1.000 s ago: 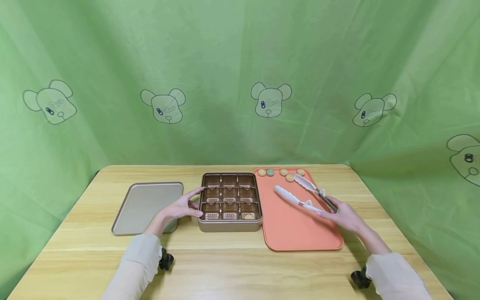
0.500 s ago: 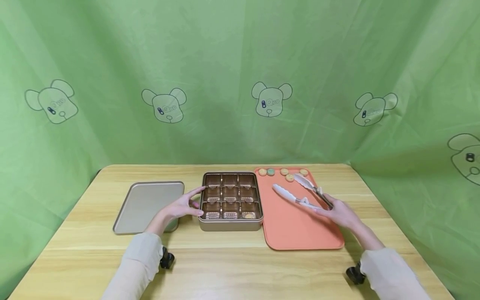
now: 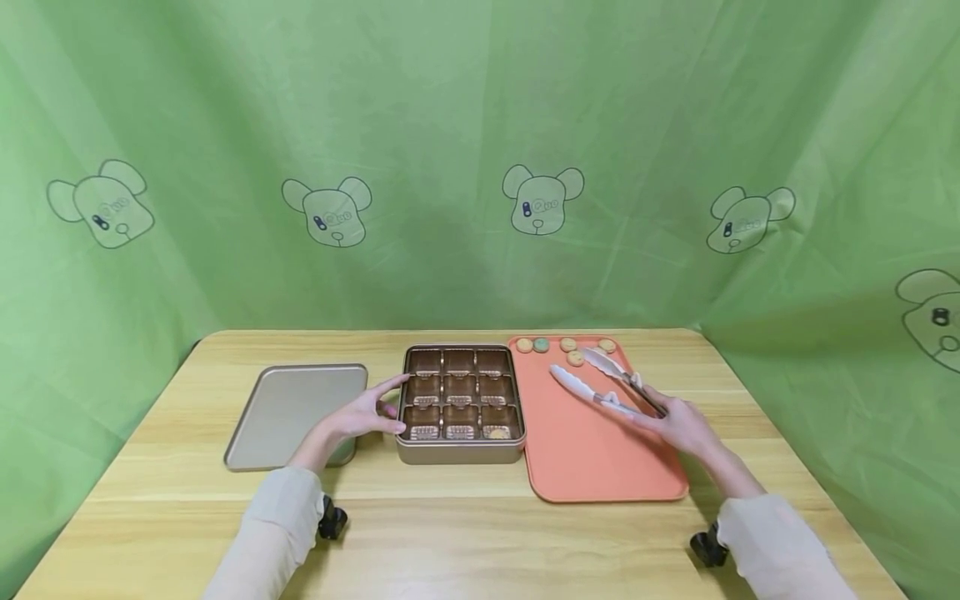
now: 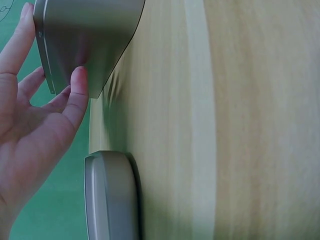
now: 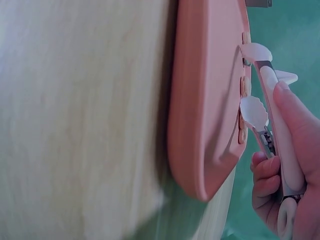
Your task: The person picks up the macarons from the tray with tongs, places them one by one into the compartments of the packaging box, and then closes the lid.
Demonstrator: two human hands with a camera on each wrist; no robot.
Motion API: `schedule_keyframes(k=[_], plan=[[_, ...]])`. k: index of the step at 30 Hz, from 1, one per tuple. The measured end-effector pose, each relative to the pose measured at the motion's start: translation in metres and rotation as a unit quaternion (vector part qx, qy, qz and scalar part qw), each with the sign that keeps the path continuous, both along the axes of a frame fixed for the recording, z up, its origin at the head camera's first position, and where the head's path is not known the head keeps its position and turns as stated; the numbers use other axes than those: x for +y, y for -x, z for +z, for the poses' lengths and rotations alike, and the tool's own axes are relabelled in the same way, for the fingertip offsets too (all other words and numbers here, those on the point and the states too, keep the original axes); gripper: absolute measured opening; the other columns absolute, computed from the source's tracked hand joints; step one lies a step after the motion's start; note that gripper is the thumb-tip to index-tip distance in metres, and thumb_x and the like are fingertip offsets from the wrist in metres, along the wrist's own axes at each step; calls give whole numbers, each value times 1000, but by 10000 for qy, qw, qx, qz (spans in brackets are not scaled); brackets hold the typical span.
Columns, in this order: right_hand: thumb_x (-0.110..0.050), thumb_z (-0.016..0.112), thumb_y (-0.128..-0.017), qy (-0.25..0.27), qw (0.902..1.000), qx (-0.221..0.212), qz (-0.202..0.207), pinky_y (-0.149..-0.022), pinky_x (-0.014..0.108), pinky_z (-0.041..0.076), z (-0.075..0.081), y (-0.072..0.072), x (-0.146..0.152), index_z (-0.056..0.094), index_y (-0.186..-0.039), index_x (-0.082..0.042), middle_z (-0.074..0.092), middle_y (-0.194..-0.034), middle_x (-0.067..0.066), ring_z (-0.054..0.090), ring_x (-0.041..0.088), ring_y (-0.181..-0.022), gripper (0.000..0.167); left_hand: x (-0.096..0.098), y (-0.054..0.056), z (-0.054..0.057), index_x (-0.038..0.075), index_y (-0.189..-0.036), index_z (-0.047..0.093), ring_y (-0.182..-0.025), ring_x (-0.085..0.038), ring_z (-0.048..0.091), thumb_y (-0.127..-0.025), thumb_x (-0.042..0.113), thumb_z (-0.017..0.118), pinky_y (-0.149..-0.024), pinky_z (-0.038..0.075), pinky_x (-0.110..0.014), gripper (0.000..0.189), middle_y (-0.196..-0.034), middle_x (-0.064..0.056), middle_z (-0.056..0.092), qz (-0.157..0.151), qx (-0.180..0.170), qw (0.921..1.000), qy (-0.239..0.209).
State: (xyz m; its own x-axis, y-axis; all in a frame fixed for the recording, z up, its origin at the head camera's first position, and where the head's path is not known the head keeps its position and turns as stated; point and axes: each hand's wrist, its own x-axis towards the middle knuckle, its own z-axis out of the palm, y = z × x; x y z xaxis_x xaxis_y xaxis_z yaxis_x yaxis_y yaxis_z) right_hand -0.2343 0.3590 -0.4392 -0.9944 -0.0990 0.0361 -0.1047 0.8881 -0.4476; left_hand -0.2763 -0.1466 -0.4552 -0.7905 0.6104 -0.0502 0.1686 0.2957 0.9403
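My left hand (image 3: 363,417) rests against the left side of a square metal tin (image 3: 460,452). In the left wrist view the thumb presses the tin's wall (image 4: 75,45) and the index finger lies straight along its rim. The tin holds a brown insert with square compartments; one pale cookie (image 3: 497,433) lies in the front right one. My right hand (image 3: 686,429) grips white-tipped tongs (image 3: 573,383), their arms spread apart with nothing between them. The tips hover above the pink tray (image 3: 592,467), the farther one right beside a beige cookie (image 3: 574,358).
Along the tray's far edge lie more beige cookies (image 3: 567,344) and one green cookie (image 3: 541,345). The tin's flat metal lid (image 3: 300,412) lies at left, partly under my left forearm. A green curtain (image 3: 435,250) hangs behind the wooden table (image 3: 450,533).
The tongs' arms have come slightly closer together and my right wrist has moved a little left. The beige cookie by the farther tip has shifted slightly left. My left hand stays on the tin.
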Motion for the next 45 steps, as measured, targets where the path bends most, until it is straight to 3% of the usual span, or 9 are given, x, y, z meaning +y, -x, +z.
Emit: schedule_keyframes(k=[4,7,10,14,17,21,33,41,45], plan=[[-46,60,-84,-65,10000,33,31,-53,32,36,0,1,2,34,-136,3,52,-107,39,45,26,-62,76,0,0,0,3,-145,9,-86,-21,49,-76,8,71,-67,46,-25,94,-108,-28,47,3,-46,10000,-39],[-46,59,-84,-116,9999,82,37,-56,33,38,2,1,3,35,-136,2,47,-118,40,48,29,-66,75,0,0,-1,3,-145,9,-86,-22,49,-75,7,71,-67,46,-25,94,-108,-28,48,13,-61,10000,-63],[-47,58,-84,-165,9998,77,17,-55,32,37,2,1,3,36,-136,1,48,-115,40,47,26,-64,74,0,0,-2,3,-145,9,-86,-22,49,-76,7,71,-67,46,-25,93,-108,-28,48,23,-64,10000,-63],[-46,58,-85,-142,9999,10,-32,-51,30,33,1,1,5,35,-137,0,55,-99,33,37,21,-55,73,-1,-1,-3,3,-146,9,-87,-21,48,-76,8,71,-67,46,-25,93,-112,-28,45,36,-60,10000,-49],[-45,58,-85,-144,9998,92,-32,-52,31,33,0,1,7,37,-136,0,56,-97,30,36,20,-54,71,-1,-1,-3,3,-145,9,-87,-21,48,-76,9,71,-67,46,-25,94,-115,-28,43,46,-55,10000,-58],[-43,60,-84,-207,9995,245,-30,-59,34,37,-2,1,7,40,-134,-1,54,-111,34,43,23,-61,69,-1,-2,-2,3,-145,10,-87,-21,48,-75,9,72,-67,46,-25,94,-114,-29,44,54,-66,9999,-86],[-45,57,-86,-293,9992,270,76,-71,50,43,-1,-1,6,39,-135,-1,46,-121,37,54,40,-88,68,-1,-2,-3,2,-145,9,-84,-18,50,-76,8,71,-64,46,-23,93,-115,-30,45,-16,-63,9998,-173],[-43,57,-87,-201,9994,251,111,-70,47,43,-3,-3,9,39,-135,0,43,-124,38,52,36,-84,67,1,0,-2,5,-146,10,-90,-21,50,-76,10,72,-71,47,-27,93,-126,-31,37,49,-128,9999,-84],[-42,57,-87,-107,9993,300,177,-75,52,43,-3,-3,9,39,-135,0,42,-124,38,53,42,-91,66,2,0,-1,5,-146,11,-93,-23,51,-75,10,72,-75,47,-30,94,-132,-31,32,103,-170,9998,-79]])
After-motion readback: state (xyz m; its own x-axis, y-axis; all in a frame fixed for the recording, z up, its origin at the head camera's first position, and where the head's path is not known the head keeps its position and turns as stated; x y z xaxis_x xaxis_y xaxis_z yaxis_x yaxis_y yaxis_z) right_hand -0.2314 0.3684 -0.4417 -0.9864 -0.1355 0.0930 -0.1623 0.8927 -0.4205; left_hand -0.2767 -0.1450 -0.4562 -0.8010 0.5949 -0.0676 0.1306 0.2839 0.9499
